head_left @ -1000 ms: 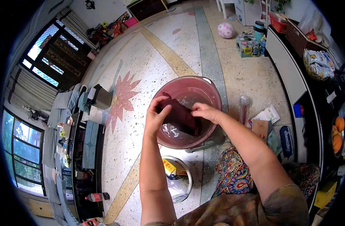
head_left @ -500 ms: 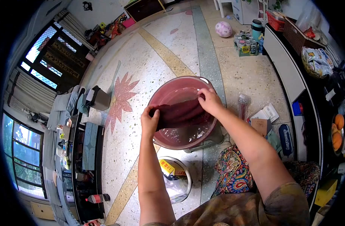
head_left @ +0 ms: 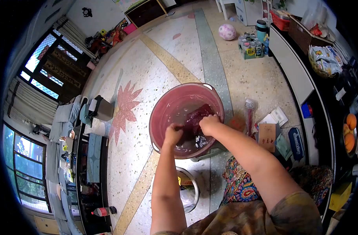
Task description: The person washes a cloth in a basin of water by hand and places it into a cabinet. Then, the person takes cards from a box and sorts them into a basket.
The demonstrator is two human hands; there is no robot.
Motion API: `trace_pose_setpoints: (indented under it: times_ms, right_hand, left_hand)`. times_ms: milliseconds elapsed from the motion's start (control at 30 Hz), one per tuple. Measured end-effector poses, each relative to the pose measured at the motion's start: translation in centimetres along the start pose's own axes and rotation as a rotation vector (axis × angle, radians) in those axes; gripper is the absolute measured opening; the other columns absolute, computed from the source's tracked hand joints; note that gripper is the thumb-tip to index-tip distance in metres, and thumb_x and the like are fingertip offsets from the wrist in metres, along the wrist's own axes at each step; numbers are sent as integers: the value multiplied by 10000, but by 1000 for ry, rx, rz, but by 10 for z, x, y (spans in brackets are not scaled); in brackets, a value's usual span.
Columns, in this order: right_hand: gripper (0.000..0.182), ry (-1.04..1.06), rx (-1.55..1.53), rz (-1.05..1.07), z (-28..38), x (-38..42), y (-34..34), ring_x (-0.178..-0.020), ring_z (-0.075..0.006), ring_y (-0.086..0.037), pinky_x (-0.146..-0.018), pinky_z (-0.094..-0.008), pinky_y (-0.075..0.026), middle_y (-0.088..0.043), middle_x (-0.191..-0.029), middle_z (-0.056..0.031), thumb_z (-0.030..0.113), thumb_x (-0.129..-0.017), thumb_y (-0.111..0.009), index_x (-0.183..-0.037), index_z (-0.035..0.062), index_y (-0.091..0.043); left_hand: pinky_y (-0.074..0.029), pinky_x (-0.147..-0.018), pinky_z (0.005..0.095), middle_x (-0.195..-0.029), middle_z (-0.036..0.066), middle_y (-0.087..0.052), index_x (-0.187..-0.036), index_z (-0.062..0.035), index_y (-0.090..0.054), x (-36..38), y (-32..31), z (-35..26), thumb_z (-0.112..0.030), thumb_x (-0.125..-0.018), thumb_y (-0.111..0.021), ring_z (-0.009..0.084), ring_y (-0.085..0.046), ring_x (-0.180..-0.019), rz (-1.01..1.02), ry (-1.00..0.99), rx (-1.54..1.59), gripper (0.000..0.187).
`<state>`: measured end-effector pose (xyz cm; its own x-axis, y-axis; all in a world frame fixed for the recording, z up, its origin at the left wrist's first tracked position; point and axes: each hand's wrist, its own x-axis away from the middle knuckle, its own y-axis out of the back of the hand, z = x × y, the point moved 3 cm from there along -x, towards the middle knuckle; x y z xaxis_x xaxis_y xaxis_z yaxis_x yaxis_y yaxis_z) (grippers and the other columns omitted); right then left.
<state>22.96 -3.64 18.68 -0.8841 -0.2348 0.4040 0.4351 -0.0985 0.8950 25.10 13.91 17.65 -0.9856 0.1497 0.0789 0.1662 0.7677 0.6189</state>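
A large pink-red basin of water stands in front of me. Inside it a dark red cloth lies bunched up and partly under water. My right hand is closed on the cloth at the basin's right side, knuckles upward. My left hand is low inside the left part of the basin, its fingers curled around a dark edge of the same cloth. The fingertips of both hands are partly hidden. Glints and ripples show on the water near the hands.
A bin with a bag and yellow packaging stands just below the basin. To the right lie a brown paper packet, a blue pack and a clear bottle. A ball and a pack of cans are farther off.
Both hands have lowered into the basin and come closer together. The cloth, earlier stretched between them above the water, is now bunched in the water.
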Motion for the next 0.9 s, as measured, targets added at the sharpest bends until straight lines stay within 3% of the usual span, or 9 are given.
trace_pose_setpoints:
  times_ms: [100,200,233,367,567,700,900]
  right_hand:
    - [239,18,-151,-113,-9,-5,7,-921,-286,-534,-773,-389,-426,-553,-1000,-128,92,-706,-485,-914,63,-599]
    - [221,33,-300,-356,-17,5,23,-891,-307,-530,-749,-383,-435,-547,-952,-145,57,-682,-474,-875,45,-580]
    - [217,32,-369,-494,-21,9,30,-889,-310,-528,-747,-383,-434,-544,-947,-145,48,-677,-470,-867,46,-576]
    - [254,47,-471,-631,-32,12,38,-884,-309,-524,-747,-372,-430,-541,-949,-137,22,-666,-473,-898,60,-570]
    - [270,50,-650,-673,-43,17,30,-883,-313,-521,-756,-363,-424,-539,-939,-151,-13,-650,-495,-900,57,-567]
    - [262,66,-644,-701,-46,11,20,-873,-319,-520,-757,-360,-423,-538,-928,-159,-6,-657,-491,-901,54,-565]
    - [227,82,-667,-697,-48,12,16,-856,-312,-524,-760,-357,-423,-540,-912,-155,11,-678,-474,-884,45,-564]
  left_hand:
    - [-434,-612,249,-782,50,-565,-868,-13,-557,-5,20,-47,0,-736,-514,134,-524,-675,-53,-4,330,139]
    - [-440,-608,237,-771,45,-565,-890,-20,-546,7,45,-117,-1,-739,-518,128,-533,-668,-62,0,557,155]
    - [-434,-560,219,-758,32,-563,-884,-36,-557,7,53,-132,-21,-741,-529,99,-520,-616,-96,-58,574,147]
    - [-430,-603,211,-768,29,-564,-884,-22,-554,12,84,-182,-1,-748,-519,95,-523,-668,-167,-253,615,141]
    - [-426,-660,210,-790,36,-569,-876,-6,-555,18,117,-222,13,-745,-530,102,-531,-723,-226,-396,618,135]
    - [-423,-665,224,-769,31,-572,-830,-15,-576,8,104,-205,-11,-727,-541,100,-522,-722,-278,-448,355,109]
    - [-437,-639,249,-749,70,-600,-830,5,-580,0,34,-127,-33,-712,-535,121,-548,-691,-166,-218,58,132]
